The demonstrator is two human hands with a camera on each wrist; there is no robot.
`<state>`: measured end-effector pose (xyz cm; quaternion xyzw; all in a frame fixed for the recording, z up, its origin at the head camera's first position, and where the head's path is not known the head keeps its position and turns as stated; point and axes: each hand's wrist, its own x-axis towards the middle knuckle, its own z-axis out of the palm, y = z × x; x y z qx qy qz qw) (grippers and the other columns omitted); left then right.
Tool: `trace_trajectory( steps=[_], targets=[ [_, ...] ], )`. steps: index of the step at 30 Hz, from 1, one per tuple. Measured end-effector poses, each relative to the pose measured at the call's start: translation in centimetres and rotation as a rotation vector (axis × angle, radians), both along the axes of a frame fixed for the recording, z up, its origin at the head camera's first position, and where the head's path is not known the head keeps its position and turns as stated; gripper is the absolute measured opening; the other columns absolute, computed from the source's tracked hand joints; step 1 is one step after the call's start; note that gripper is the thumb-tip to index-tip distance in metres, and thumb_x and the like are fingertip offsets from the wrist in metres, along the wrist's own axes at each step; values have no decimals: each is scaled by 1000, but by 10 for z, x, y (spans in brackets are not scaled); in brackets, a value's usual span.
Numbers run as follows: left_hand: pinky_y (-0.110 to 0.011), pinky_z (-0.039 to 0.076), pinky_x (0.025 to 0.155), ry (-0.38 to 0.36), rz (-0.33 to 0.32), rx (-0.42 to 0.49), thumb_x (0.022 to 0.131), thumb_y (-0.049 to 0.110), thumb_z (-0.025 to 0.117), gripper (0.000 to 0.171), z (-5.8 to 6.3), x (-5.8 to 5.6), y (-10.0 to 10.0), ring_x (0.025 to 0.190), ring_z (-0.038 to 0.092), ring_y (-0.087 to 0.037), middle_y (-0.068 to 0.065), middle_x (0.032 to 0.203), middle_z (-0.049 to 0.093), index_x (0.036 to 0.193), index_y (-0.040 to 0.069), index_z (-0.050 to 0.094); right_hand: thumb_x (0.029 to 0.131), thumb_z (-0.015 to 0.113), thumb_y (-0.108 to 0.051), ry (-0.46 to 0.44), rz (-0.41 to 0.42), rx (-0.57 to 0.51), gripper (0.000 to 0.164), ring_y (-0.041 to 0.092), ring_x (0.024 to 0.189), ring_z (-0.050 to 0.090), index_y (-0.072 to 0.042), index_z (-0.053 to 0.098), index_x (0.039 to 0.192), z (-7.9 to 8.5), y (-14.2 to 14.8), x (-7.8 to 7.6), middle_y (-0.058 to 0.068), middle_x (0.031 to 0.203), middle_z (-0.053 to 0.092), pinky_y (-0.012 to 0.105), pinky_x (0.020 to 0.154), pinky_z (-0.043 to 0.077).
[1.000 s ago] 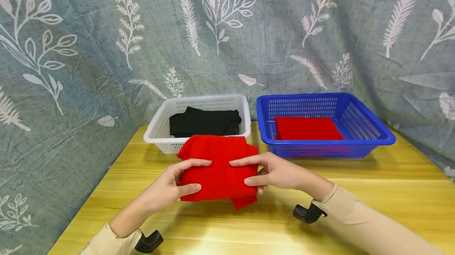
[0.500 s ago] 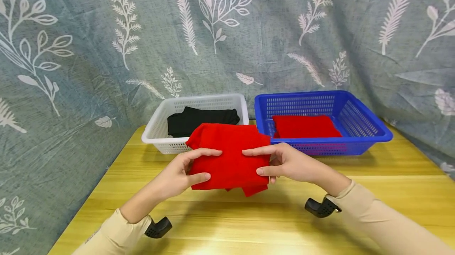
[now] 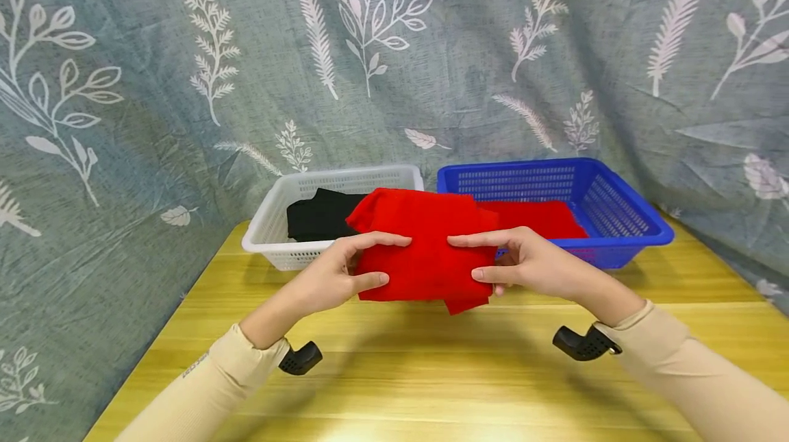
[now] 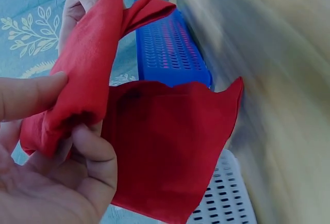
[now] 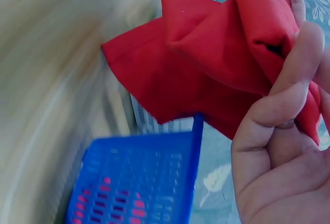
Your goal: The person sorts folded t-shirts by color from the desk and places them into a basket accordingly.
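Note:
A folded piece of red cloth (image 3: 428, 250) is held up above the table between both hands. At its left edge my left hand (image 3: 327, 277) grips it, thumb and index finger on the near face, the other fingers curled behind. My right hand (image 3: 536, 267) grips the right edge in the same way. In the left wrist view a loose flap of the red cloth (image 4: 160, 146) hangs below the folded part. The right wrist view shows curled fingers (image 5: 258, 136) under the red cloth (image 5: 196, 64). Whether it is a garment cannot be told.
A white basket (image 3: 283, 257) with folded black cloth (image 3: 317, 216) stands at the back left. Beside it on the right is a blue basket (image 3: 635, 247) holding another red cloth (image 3: 548, 219). A patterned curtain (image 3: 394, 120) hangs behind the wooden table (image 3: 431, 373).
Both hands have carried the red cloth up, to the right and away from the body. It now overlaps the front of both baskets in the head view. The grip looks the same.

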<state>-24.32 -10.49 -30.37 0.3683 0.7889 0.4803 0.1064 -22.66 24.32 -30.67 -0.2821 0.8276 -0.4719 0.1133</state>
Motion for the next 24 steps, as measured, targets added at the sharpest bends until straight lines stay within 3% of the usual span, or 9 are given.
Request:
trace_trajectory(
  steps=[2, 7, 9, 11, 13, 15, 17, 24],
  targets=[
    [-32, 60, 102, 21, -13, -3, 100, -1, 70, 55, 3, -5, 6, 128, 67, -23, -1, 152, 61, 150, 22, 63, 100, 78, -20, 23, -21, 5, 57, 27, 67, 72, -24, 61, 154, 2, 5, -1, 0, 93, 77, 29, 54, 49],
    [-32, 60, 103, 58, -27, -17, 100, -2, 70, 55, 14, -18, 23, 126, 68, -20, -1, 149, 64, 150, 22, 64, 98, 80, -21, 37, -99, 15, 59, 28, 71, 74, -27, 62, 154, 10, 19, -3, -3, 89, 76, 31, 61, 57],
    [-29, 59, 97, 67, -27, -32, 100, -1, 70, 56, 18, -23, 30, 115, 69, -16, 2, 146, 65, 149, 26, 64, 98, 80, -22, 28, -122, 17, 60, 27, 73, 74, -29, 60, 155, 13, 24, -3, 3, 82, 73, 32, 66, 60],
    [-27, 57, 87, 77, -29, -47, 101, 0, 70, 56, 23, -28, 36, 99, 67, -16, 4, 141, 68, 148, 29, 64, 98, 80, -23, 22, -135, 14, 61, 29, 75, 73, -29, 59, 156, 16, 29, -4, 5, 87, 75, 34, 71, 62],
    [-28, 55, 85, 86, -41, -56, 101, 1, 70, 56, 28, -33, 41, 95, 66, -16, 5, 140, 68, 148, 31, 64, 99, 80, -26, 13, -159, 23, 61, 29, 78, 72, -31, 59, 156, 19, 34, -4, 6, 84, 74, 35, 75, 62],
    [-29, 57, 87, 95, -55, -59, 102, 1, 70, 56, 32, -38, 48, 97, 67, -17, 4, 140, 68, 148, 31, 64, 99, 80, -28, 12, -183, 32, 61, 29, 80, 71, -33, 58, 156, 22, 40, -4, 6, 78, 73, 35, 78, 61],
    [-31, 58, 94, 103, -70, -59, 102, 1, 69, 55, 36, -42, 54, 110, 69, -17, 4, 143, 66, 149, 29, 63, 99, 79, -30, 13, -204, 38, 61, 27, 81, 72, -32, 57, 157, 26, 45, -4, 6, 76, 73, 34, 80, 60],
    [-30, 58, 94, 137, -94, -81, 101, -1, 69, 55, 48, -56, 79, 110, 66, -20, 0, 141, 68, 150, 23, 63, 102, 76, -29, 59, -246, 56, 61, 26, 82, 73, -28, 55, 159, 35, 66, -7, 9, 80, 75, 32, 82, 59]
  ],
)
